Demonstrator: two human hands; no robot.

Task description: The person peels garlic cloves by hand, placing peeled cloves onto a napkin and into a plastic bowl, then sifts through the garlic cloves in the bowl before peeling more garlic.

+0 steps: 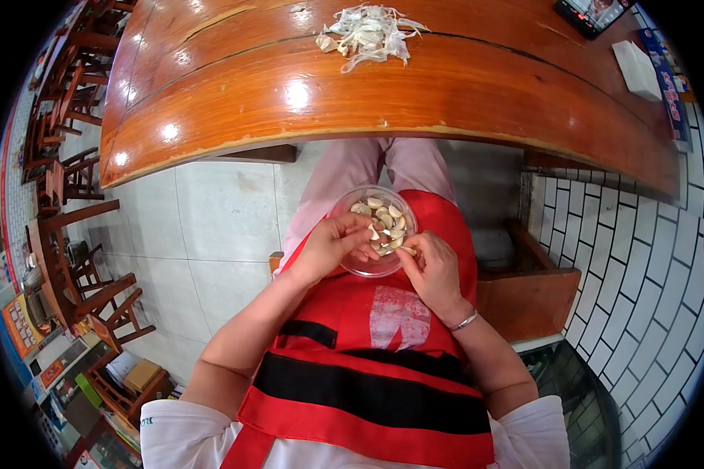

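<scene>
Table (250,109): glossy orange-brown wood — lit screen (590,16), white tissues (636,70) at one end.
Wall (630,293): white brick-shaped tiles.
Chairs (105,295): dark wood — over there, on pale floor tiles (211,207).

Beyond the left hand (338,244) are pale pink trousers (339,166), behind it a red, black-banded apron (340,303) with whitish print (400,316) and white short sleeves (533,434), and just behind the right hand (432,267) a silvery bracelet (464,320).

The wide head view looks forward and down — bowl (361,266) near centre.
</scene>
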